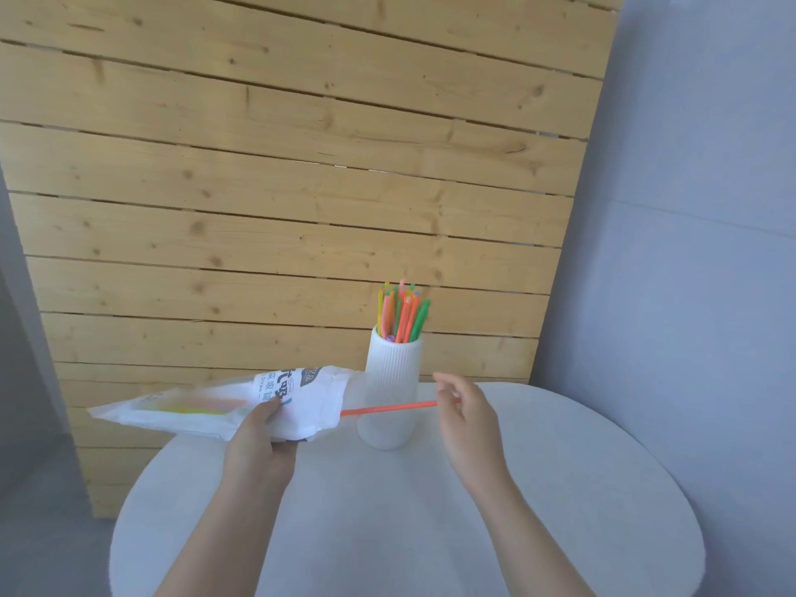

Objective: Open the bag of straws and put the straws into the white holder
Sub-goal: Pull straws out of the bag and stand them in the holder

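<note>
Straw bag, one orange straw, ribbed white holder on round white table.
Left hand (258,441) grips bag (215,407) above the table's (560,489) left edge, mouth rightward; orange straw (387,409) spans bag mouth to right hand (467,417), fingertips pinching it, before straw-filled holder (393,381); bare tabletop right.

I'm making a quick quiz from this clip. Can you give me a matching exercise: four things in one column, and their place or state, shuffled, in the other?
Things:
1. bag
2. orange straw
3. holder
4. straws

Places or states:
A. standing upright on the table
B. pinched in the right hand, lying level
C. sticking out of the holder's top
D. gripped by the left hand, off the table

Pairs: 1-D, 2-B, 3-A, 4-C
</note>
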The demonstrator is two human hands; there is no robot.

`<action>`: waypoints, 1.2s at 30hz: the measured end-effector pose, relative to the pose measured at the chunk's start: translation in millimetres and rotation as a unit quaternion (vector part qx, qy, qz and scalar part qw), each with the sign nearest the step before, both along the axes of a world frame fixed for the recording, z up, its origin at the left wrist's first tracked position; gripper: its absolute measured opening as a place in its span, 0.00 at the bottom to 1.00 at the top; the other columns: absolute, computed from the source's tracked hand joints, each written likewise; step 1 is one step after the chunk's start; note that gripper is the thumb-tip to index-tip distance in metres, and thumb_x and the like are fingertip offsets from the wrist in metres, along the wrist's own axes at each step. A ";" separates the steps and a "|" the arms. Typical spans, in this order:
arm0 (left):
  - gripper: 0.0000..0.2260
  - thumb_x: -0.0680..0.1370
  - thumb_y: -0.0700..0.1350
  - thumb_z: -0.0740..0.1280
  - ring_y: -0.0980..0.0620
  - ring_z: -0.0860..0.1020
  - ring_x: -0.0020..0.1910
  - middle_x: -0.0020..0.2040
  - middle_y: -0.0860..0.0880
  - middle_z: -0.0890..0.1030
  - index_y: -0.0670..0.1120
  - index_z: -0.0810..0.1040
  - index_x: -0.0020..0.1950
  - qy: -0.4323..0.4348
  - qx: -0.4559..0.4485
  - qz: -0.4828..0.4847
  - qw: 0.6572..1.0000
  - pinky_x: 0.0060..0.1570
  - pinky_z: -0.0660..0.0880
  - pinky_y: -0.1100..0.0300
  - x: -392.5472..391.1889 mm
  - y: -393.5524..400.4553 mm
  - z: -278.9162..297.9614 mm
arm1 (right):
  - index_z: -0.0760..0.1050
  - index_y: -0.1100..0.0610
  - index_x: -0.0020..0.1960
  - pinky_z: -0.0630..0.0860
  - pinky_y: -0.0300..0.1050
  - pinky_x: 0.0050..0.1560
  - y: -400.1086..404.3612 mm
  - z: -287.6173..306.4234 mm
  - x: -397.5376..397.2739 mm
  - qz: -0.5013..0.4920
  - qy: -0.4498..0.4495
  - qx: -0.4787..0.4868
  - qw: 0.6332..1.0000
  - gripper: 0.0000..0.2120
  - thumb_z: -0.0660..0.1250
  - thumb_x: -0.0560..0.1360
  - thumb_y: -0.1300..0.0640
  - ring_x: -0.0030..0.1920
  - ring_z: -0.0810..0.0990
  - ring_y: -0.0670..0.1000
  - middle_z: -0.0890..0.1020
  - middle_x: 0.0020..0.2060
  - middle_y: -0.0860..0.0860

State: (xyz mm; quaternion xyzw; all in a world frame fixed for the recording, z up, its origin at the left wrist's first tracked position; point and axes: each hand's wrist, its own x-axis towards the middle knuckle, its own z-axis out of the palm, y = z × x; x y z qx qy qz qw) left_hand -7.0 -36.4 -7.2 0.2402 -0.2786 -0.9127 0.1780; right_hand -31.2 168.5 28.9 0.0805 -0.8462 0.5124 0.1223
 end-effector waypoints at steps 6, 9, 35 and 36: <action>0.14 0.77 0.38 0.64 0.50 0.81 0.52 0.58 0.45 0.80 0.40 0.75 0.63 0.062 -0.068 -0.018 0.996 0.48 0.78 0.58 0.1 22.1 8.0 | 0.61 0.49 0.73 0.62 0.48 0.73 -16.3 -16.1 4.0 0.097 -0.116 -0.137 0.979 0.24 0.51 0.80 0.43 0.70 0.68 0.47 0.69 0.70 0.45; 0.15 0.77 0.38 0.65 0.50 0.81 0.55 0.57 0.46 0.81 0.42 0.75 0.63 0.089 -0.119 -0.018 0.989 0.46 0.80 0.60 1.6 31.5 13.2 | 0.55 0.44 0.74 0.61 0.49 0.73 -29.4 -25.1 3.3 0.172 -0.170 -0.207 0.948 0.30 0.49 0.75 0.33 0.69 0.69 0.46 0.67 0.71 0.43; 0.11 0.75 0.50 0.61 0.46 0.80 0.41 0.39 0.46 0.79 0.44 0.74 0.50 0.264 -0.205 -0.151 0.930 0.44 0.75 0.51 13.9 39.0 33.6 | 0.75 0.59 0.62 0.81 0.49 0.45 -36.6 -25.6 8.4 0.122 -0.362 -0.525 0.761 0.15 0.59 0.80 0.55 0.57 0.80 0.57 0.81 0.58 0.57; 0.11 0.74 0.49 0.62 0.46 0.81 0.40 0.39 0.47 0.79 0.44 0.72 0.52 0.260 -0.211 -0.143 0.931 0.41 0.76 0.52 13.1 38.9 33.0 | 0.75 0.60 0.62 0.81 0.50 0.45 -37.6 -26.2 9.2 0.119 -0.367 -0.526 0.758 0.15 0.59 0.80 0.55 0.56 0.80 0.58 0.80 0.57 0.58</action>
